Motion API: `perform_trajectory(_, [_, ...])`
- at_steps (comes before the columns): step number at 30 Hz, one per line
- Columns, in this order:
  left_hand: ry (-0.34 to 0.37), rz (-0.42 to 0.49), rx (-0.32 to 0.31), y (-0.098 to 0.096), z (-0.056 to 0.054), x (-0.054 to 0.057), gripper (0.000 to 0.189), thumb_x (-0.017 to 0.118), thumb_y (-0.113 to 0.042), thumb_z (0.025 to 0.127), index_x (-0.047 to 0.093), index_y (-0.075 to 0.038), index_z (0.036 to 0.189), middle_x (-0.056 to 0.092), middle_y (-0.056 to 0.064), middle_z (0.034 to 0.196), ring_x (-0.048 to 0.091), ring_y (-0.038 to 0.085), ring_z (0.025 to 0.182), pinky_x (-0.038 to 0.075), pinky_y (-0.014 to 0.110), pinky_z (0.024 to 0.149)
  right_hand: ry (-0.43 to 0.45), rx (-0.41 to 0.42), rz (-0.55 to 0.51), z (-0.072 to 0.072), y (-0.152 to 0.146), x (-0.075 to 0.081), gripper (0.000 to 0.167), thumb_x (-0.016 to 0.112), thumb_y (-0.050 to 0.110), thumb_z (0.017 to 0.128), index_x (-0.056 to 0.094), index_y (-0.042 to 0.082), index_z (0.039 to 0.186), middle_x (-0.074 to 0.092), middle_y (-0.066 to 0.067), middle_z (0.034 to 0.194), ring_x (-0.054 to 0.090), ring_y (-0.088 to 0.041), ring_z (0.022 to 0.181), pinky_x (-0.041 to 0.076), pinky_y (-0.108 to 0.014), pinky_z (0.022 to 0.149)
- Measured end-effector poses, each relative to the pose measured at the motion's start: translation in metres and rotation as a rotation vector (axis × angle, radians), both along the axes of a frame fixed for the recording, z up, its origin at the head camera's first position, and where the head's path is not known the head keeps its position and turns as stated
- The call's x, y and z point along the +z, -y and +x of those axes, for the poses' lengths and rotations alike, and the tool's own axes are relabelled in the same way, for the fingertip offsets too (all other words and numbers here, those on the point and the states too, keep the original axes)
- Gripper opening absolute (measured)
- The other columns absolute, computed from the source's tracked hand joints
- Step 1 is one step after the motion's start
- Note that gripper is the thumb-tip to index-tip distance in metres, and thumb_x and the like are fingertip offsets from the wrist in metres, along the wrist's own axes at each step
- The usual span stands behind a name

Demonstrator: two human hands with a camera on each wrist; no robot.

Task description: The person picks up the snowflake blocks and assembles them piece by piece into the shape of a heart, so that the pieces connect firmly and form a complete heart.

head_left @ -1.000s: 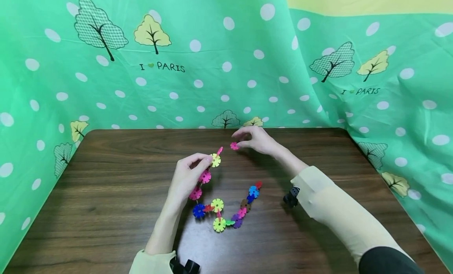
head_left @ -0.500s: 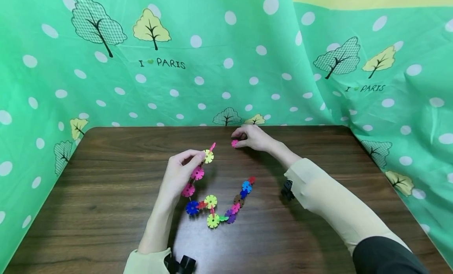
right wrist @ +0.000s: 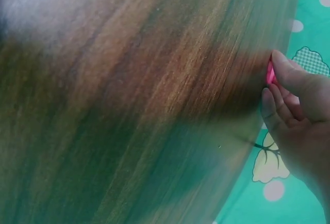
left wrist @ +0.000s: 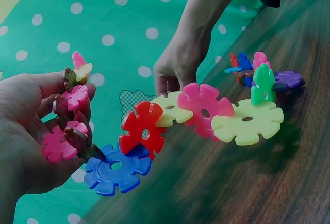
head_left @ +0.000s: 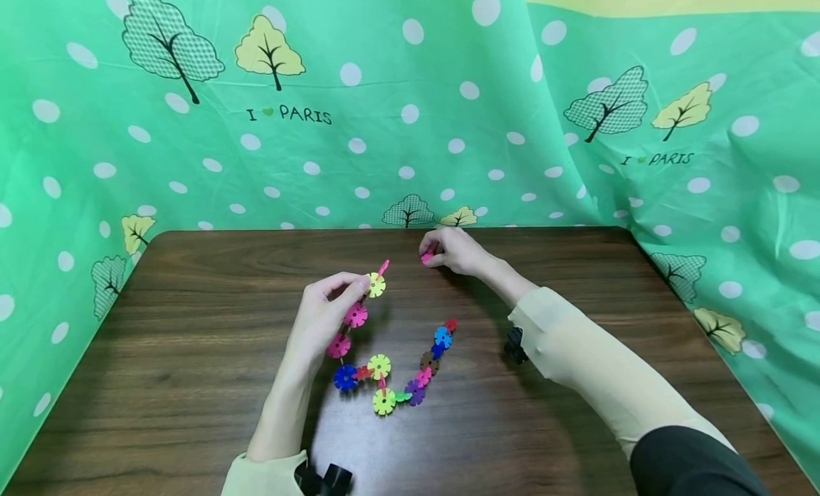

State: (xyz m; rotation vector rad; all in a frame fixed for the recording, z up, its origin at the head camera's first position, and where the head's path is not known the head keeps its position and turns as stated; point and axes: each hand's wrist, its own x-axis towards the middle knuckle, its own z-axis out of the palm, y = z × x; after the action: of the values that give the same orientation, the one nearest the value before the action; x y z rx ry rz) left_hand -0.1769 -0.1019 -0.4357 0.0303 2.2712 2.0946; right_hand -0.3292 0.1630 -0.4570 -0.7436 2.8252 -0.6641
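Note:
A chain of slotted plastic flower discs curves over the table. My left hand (head_left: 325, 312) pinches the chain near its far end, at a yellow disc (head_left: 376, 285) with a pink disc (head_left: 384, 267) standing up from it. From the fingers, pink discs lead down to a blue disc (left wrist: 117, 170) and a red disc (left wrist: 142, 131) in the left wrist view. The chain's other end is a red disc (head_left: 451, 325) beside a light blue one. Near the table's back edge, my right hand (head_left: 458, 251) pinches a separate pink disc (right wrist: 270, 72), mostly covered by the fingers.
The dark wood table (head_left: 211, 339) ends at the back against a green dotted curtain (head_left: 359, 112). Both wrists carry black camera mounts, the right one (head_left: 515, 345) near the table's middle right.
The right fingers have closed on the loose pink disc at the back of the table. The left hand and chain show a slight leftward shift in view, still held.

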Motion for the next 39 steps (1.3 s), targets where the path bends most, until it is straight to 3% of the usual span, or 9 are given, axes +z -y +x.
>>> perform_trajectory(7, [-0.008, 0.001, -0.005, -0.001, 0.001, 0.0, 0.022, 0.071, -0.032, 0.098, 0.078, -0.012, 0.105, 0.062, -0.004, 0.082, 0.051, 0.014, 0.077, 0.045, 0.025, 0.068, 0.024, -0.038, -0.024, 0.003, -0.001, 0.001, 0.011, 0.084, 0.014, 0.086, 0.076, 0.01, 0.094, 0.067, -0.007, 0.098, 0.062, -0.02, 0.089, 0.053, -0.033, 0.08])
perform_trajectory(13, [-0.014, 0.003, -0.007, -0.001, 0.0, -0.001, 0.024, 0.071, -0.029, 0.098, 0.078, -0.007, 0.107, 0.065, -0.004, 0.084, 0.052, 0.014, 0.077, 0.046, 0.025, 0.07, 0.124, -0.052, -0.173, 0.007, -0.007, 0.002, 0.007, 0.079, 0.002, 0.088, 0.073, 0.003, 0.091, 0.068, -0.012, 0.092, 0.071, -0.02, 0.073, 0.063, -0.032, 0.067])
perform_trajectory(23, [-0.023, -0.002, -0.018, -0.001, 0.0, 0.0, 0.023, 0.07, -0.031, 0.099, 0.078, -0.011, 0.107, 0.063, -0.002, 0.084, 0.051, 0.016, 0.077, 0.047, 0.026, 0.069, 0.151, -0.059, -0.281, 0.018, -0.018, 0.011, 0.006, 0.071, -0.003, 0.093, 0.074, -0.002, 0.098, 0.073, -0.018, 0.09, 0.075, -0.031, 0.084, 0.065, -0.04, 0.074])
perform_trajectory(35, [-0.009, 0.002, -0.016, -0.003, 0.0, 0.0, 0.025, 0.071, -0.031, 0.098, 0.078, -0.009, 0.107, 0.063, -0.002, 0.084, 0.051, 0.015, 0.075, 0.046, 0.025, 0.069, 0.108, -0.088, -0.362, 0.035, -0.027, 0.031, 0.016, 0.07, 0.001, 0.096, 0.075, 0.001, 0.111, 0.075, -0.017, 0.098, 0.076, -0.036, 0.086, 0.063, -0.05, 0.08])
perform_trajectory(39, [-0.028, -0.005, -0.02, -0.004, 0.0, 0.0, 0.023, 0.071, -0.028, 0.098, 0.079, -0.008, 0.106, 0.064, -0.002, 0.083, 0.051, 0.015, 0.075, 0.046, 0.025, 0.068, 0.095, -0.101, -0.426, 0.041, -0.028, 0.039, 0.021, 0.071, 0.001, 0.095, 0.075, 0.001, 0.116, 0.073, -0.017, 0.103, 0.076, -0.036, 0.087, 0.063, -0.046, 0.079])
